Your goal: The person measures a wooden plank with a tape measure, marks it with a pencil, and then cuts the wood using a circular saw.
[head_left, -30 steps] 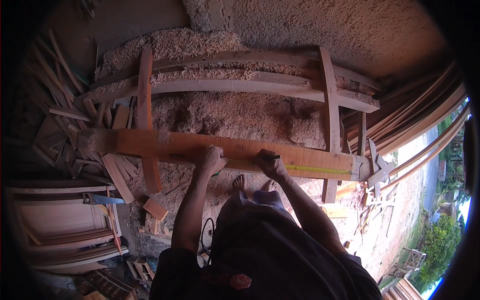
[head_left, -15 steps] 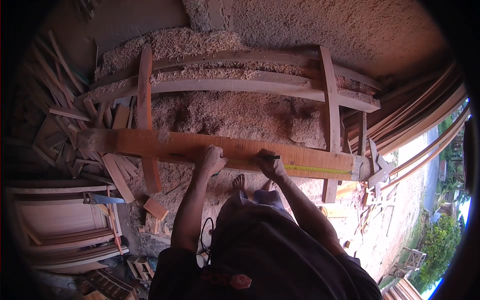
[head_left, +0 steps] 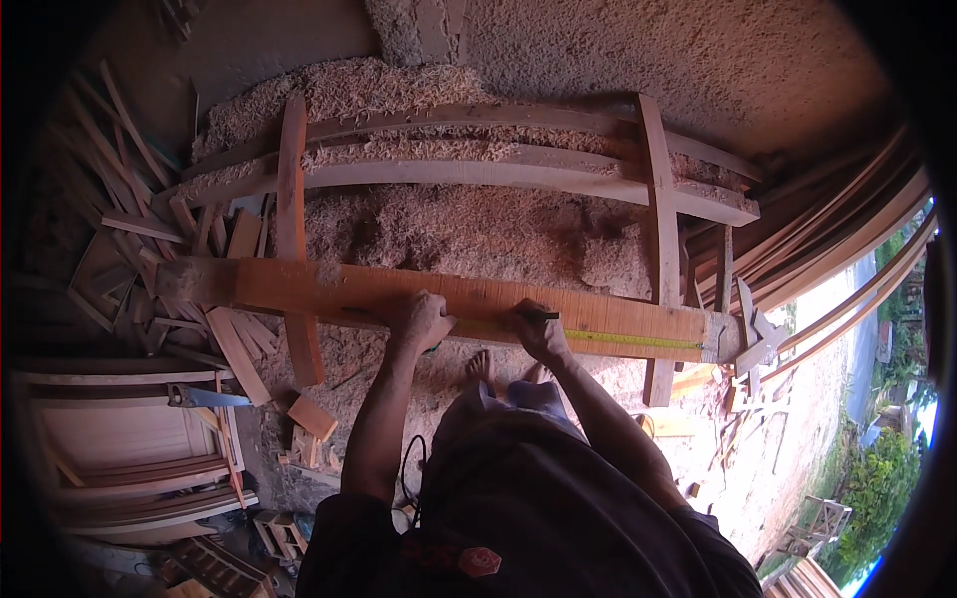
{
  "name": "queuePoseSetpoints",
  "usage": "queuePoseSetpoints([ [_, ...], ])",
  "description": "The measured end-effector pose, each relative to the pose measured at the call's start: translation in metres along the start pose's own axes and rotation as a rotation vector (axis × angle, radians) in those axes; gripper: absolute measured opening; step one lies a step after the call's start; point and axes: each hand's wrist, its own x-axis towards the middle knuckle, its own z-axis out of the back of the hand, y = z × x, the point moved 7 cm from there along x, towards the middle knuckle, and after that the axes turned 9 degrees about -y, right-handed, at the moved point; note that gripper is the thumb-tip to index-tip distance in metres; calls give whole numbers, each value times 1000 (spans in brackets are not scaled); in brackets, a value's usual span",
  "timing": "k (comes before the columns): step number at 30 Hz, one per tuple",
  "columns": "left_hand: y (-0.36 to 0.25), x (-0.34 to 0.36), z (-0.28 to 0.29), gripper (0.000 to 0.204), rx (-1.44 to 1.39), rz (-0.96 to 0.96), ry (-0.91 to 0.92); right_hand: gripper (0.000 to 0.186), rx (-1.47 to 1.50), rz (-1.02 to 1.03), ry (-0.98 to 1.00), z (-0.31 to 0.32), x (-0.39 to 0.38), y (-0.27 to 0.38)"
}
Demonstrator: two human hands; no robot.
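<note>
A long orange-brown wooden plank (head_left: 608,311) lies across in front of me. Along its near edge stretches the yellow blade of a tape measure (head_left: 633,341), from the plank's right end to my hands. My left hand (head_left: 424,319) is closed at the near edge, gripping the tape measure; its case is mostly hidden, with a bit of green showing under the fingers. Resting over the blade, my right hand (head_left: 538,329) is closed around a dark pen-like marker (head_left: 544,316), whose end points right. Its other end is hidden by the fingers.
Two wooden crosspieces (head_left: 291,189) (head_left: 658,199) support the plank. Behind it, wood shavings (head_left: 429,224) surround long beams. Offcuts (head_left: 135,224) pile up at the left, near a handsaw (head_left: 204,397) on stacked panels. Long boards (head_left: 837,239) lean at the right. My bare feet (head_left: 480,365) stand below.
Both hands stay at nearly the same spots on the plank. The view has shifted very slightly; nothing was taken up or let go.
</note>
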Motion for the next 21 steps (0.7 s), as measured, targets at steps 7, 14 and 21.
queuePoseSetpoints([
  [7,-3,-2,1,28,20,-29,-6,28,244,-169,-52,1,0,-17],
  [14,-66,-28,-43,31,-260,-185,388,51,271,-275,-33,40,-33,43],
  [21,-123,-41,-78,37,-642,-131,328,52,95,-343,84,47,-86,70],
])
